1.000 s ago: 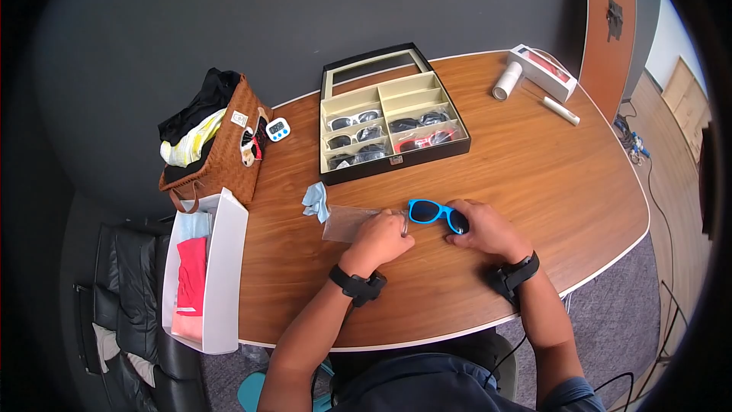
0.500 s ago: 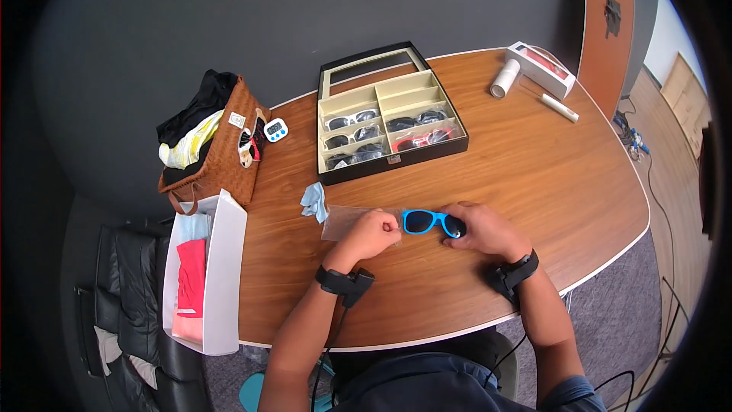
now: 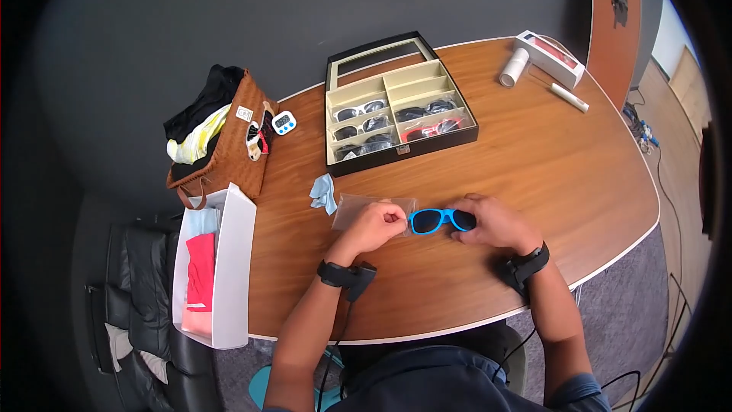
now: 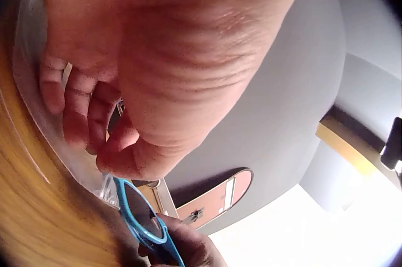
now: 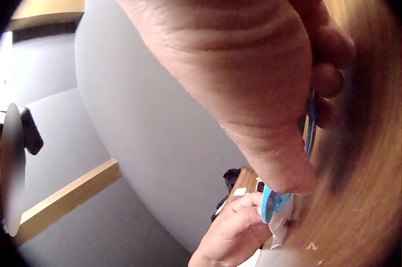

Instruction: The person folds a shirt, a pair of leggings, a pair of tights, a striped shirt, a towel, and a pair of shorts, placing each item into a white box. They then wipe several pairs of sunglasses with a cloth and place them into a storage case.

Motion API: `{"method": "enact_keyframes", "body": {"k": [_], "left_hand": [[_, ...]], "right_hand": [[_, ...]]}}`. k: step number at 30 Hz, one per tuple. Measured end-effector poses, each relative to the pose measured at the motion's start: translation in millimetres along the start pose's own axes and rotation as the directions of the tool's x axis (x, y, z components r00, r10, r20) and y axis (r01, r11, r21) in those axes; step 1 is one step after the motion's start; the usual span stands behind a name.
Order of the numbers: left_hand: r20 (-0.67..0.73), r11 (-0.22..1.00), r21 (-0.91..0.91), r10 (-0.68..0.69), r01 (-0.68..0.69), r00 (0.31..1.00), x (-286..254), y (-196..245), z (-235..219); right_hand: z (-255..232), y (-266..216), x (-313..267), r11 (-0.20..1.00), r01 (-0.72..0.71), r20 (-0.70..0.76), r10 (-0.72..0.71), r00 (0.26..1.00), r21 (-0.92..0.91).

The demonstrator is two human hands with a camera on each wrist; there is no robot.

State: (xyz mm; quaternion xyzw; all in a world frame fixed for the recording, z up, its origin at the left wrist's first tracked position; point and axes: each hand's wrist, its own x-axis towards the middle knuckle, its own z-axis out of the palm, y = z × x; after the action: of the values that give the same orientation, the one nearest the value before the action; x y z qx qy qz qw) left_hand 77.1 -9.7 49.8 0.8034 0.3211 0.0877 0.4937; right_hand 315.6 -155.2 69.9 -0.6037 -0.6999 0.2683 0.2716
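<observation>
My right hand (image 3: 499, 223) grips blue-framed sunglasses (image 3: 449, 217) with dark lenses by their right end, just above the table. Beside them my left hand (image 3: 372, 227) has its thumb and forefinger pinched together at the edge of a clear plastic bag (image 3: 349, 207). Most of the bag lies flat under and to the left of that hand. In the left wrist view, the near corner of the sunglasses (image 4: 124, 203) comes right up to the left thumb tip, overlapping the crumpled bag edge (image 4: 107, 190). A light blue cloth (image 3: 323, 194) lies left of the bag.
Behind the hands stands an open display case (image 3: 366, 165) with several bagged sunglasses in its compartments. To the left are a wicker basket (image 3: 242, 160) of clothes, a timer (image 3: 284, 123) and a white box (image 3: 238, 275) of folded cloths. A white cylinder (image 3: 514, 68) sits far right.
The sunglasses have turned from a tilt to nearly level, their left end now at the bag's edge. My left hand has rolled from palm down to a thumb-and-finger pinch.
</observation>
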Motion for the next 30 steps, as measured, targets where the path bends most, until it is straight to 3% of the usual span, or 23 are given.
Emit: {"method": "enact_keyframes", "body": {"k": [4,8,10,12,13,16,17,19,21,23,25,28,30], "left_hand": [[-0.004,0.993,0.055,0.104,-0.104,0.995,-1,0,6],[0.001,0.994,0.059,0.089,-0.089,0.996,-2,17,17],[-0.021,0.977,0.139,0.165,-0.160,0.986,-2,22,20],[-0.039,0.972,0.136,0.198,-0.191,0.979,-2,29,21],[-0.062,0.966,0.131,0.231,-0.221,0.971,-1,32,22],[-0.144,0.975,0.093,0.215,-0.203,0.966,-2,39,16],[-0.144,0.974,0.094,0.216,-0.204,0.966,-3,41,12],[-0.207,0.963,-0.121,0.213,-0.241,0.955,-6,44,3],[-0.223,0.946,-0.153,0.249,-0.286,0.942,-7,42,-5],[-0.279,0.838,-0.418,0.248,-0.350,0.928,-10,46,-11],[-0.276,0.821,-0.436,0.267,-0.368,0.923,-20,63,-20],[-0.300,0.816,-0.400,0.314,-0.417,0.901,-32,80,-25],[-0.229,0.864,-0.237,0.394,-0.444,0.890,-38,89,-14]], "right_hand": [[-1,-1,1,0.999,-0.026,0.027,0.027,0.999,-0.034],[3,-8,0,0.997,-0.036,-0.010,0.036,0.999,-0.064],[11,-8,2,0.997,-0.035,-0.028,0.033,0.999,-0.070],[20,-6,6,0.984,0.180,-0.206,-0.175,0.963,0.004],[20,-9,5,0.984,0.177,-0.209,-0.173,0.963,0.004],[20,-25,3,0.898,0.078,-0.150,-0.013,0.989,0.433],[23,-23,3,0.898,0.079,-0.151,-0.014,0.988,0.433],[28,-20,4,0.736,0.223,-0.310,-0.019,0.951,0.640],[28,-15,6,0.740,0.292,-0.381,-0.052,0.923,0.606],[27,-12,5,0.652,0.253,-0.342,0.010,0.940,0.715],[26,-11,5,0.678,0.246,-0.352,0.021,0.936,0.692],[30,-1,5,0.639,0.174,-0.221,-0.006,0.975,0.749],[23,-3,5,0.256,-0.172,0.170,0.033,0.985,0.951]]}}
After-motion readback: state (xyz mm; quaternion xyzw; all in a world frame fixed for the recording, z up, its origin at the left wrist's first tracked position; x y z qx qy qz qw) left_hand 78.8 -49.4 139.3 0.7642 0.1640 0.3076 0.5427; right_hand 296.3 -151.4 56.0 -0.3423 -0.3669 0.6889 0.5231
